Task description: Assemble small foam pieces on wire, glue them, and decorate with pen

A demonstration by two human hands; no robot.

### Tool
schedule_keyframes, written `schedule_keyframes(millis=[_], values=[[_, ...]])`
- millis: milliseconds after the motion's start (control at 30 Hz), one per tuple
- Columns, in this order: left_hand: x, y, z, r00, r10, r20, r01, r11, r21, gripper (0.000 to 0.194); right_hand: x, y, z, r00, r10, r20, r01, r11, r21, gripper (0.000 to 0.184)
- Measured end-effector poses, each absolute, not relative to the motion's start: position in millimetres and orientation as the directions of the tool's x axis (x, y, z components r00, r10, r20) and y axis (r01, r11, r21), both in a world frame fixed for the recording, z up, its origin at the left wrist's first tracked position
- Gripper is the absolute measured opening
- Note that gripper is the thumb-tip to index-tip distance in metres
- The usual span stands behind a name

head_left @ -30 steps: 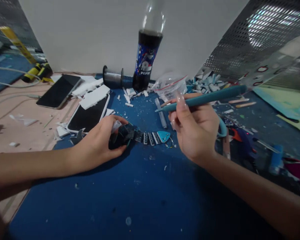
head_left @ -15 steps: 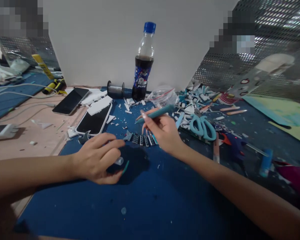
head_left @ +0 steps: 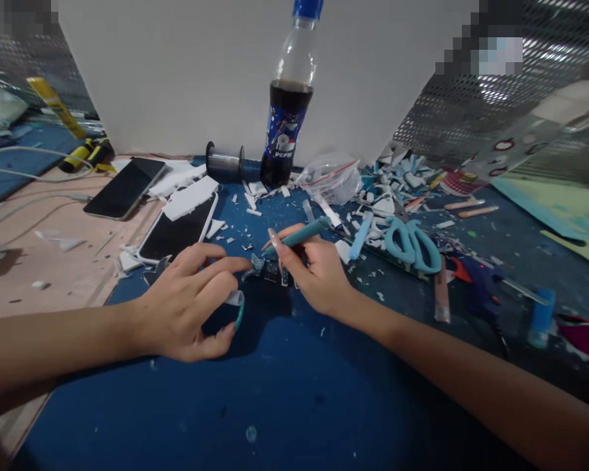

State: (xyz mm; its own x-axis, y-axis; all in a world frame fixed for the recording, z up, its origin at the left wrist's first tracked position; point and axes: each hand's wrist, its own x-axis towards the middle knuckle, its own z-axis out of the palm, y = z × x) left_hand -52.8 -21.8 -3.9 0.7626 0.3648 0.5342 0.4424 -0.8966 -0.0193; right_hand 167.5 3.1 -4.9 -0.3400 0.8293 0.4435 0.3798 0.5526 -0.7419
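My left hand point(head_left: 189, 304) rests on the blue mat point(head_left: 285, 379). Its index finger stretches toward a short row of small dark patterned pieces point(head_left: 267, 269). Thumb and lower fingers pinch a small white and teal piece point(head_left: 236, 305). My right hand point(head_left: 319, 275) sits just right of that row and grips a teal pen-like tool point(head_left: 299, 235). The tool's tip points left, above the pieces. The hand covers the right end of the row.
A Pepsi bottle point(head_left: 287, 124) and a wire spool point(head_left: 224, 162) stand against the white board behind. Two phones point(head_left: 177, 229) point(head_left: 122, 190) lie at the left under white scraps. Teal scissors point(head_left: 412, 239), a plastic bag point(head_left: 331, 180), cut scraps point(head_left: 397, 180) and a blue stick point(head_left: 540, 317) crowd the right.
My right hand came down and left with the teal tool, from raised to beside the dark pieces. My left hand pulled back toward me and stretched out its index finger.
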Motion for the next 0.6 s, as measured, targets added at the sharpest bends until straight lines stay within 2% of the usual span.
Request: schedule_keyframes(millis=[200, 600], values=[[-55.0, -21.3, -5.9, 0.772, 0.404, 0.491, 0.437, -0.898, 0.052, 0.017, 166.9, 2.3, -5.2, -0.388, 0.825, 0.411, 0.41, 0.554, -0.724, 0.029], [-53.8, -20.1, -7.7, 0.769, 0.415, 0.487, 0.436, -0.897, 0.076, 0.015, 167.0, 1.5, -4.8, -0.399, 0.804, 0.442, 0.446, 0.591, -0.672, 0.023]])
